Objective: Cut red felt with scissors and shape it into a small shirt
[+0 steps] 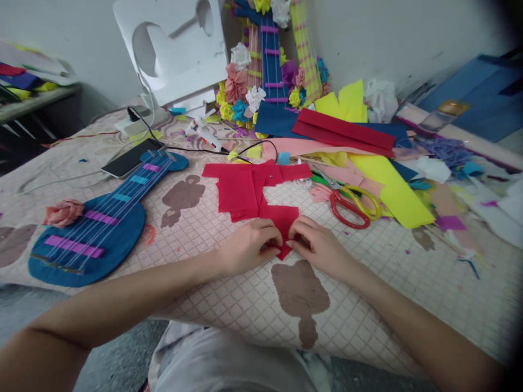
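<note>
Both hands pinch the near corners of a piece of red crepe paper [281,219], which narrows to a point between them. My left hand [253,246] has its fingers bent and closed on the left edge. On the right edge, my right hand [315,242] grips with thumb and fingertips. Just beyond lie several more red pieces [239,188], overlapping on the patterned tablecloth [196,234]. To their right rest scissors with red and yellow handles [347,209].
A blue craft guitar [98,228] with a pink flower lies left, near a phone [133,158]. Behind are a glue gun [206,136] and its cord. Yellow paper strips [394,190] and scraps spread right. Decorated guitars [272,60] and a white foam board [175,49] lean on the wall.
</note>
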`<state>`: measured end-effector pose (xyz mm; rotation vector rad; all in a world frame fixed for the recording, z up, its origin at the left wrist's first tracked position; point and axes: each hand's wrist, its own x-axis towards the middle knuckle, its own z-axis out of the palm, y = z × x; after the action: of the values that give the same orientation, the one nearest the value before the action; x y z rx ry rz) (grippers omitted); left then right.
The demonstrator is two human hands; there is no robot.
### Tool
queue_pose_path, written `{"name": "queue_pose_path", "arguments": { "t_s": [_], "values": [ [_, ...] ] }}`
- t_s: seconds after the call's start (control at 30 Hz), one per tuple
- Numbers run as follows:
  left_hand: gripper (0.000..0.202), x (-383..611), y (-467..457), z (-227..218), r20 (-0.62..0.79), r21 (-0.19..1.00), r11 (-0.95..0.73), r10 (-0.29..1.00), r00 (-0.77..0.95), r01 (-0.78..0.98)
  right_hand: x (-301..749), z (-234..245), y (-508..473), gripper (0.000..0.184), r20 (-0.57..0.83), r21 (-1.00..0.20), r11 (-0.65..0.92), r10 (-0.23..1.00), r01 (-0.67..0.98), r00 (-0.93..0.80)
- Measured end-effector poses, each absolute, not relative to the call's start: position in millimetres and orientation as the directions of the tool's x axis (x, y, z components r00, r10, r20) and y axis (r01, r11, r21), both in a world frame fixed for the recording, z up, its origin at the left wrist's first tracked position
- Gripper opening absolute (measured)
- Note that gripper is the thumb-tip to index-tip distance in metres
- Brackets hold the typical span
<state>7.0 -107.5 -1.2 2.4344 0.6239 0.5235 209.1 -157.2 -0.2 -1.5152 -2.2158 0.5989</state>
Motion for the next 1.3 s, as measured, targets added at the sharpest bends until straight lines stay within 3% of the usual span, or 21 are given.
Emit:
{"name": "queue_pose_path", "arguments": {
  "t_s": [0.1,0.3,0.67,1.3],
  "values": [
    [0.008,7.2,-109.0,-0.4,0.197,0.636,-0.693,0.571,0.797,0.339,207.1,-2.0,-158.0,0.009,0.087,-0.534,0.316,0.943,0.784,-0.321],
    [0.041,6.2,-109.1,-3.1,0.180,0.714,-0.585,0.684,0.707,0.385,204.7,0.2,-158.5,0.010,0.071,-0.510,0.287,0.953,0.811,-0.293],
    [0.012,6.9,-105.4,-7.4,0.215,0.694,-0.618,0.667,0.714,0.369,203.5,-0.3,-160.1,0.009,0.119,-0.505,0.305,0.951,0.808,-0.285],
    [0.010,11.9,-104.3,-7.9,0.246,0.660,-0.647,0.667,0.703,0.382,201.5,0.6,-160.6,0.010,0.085,-0.500,0.271,0.960,0.822,-0.265]
  ]
}}
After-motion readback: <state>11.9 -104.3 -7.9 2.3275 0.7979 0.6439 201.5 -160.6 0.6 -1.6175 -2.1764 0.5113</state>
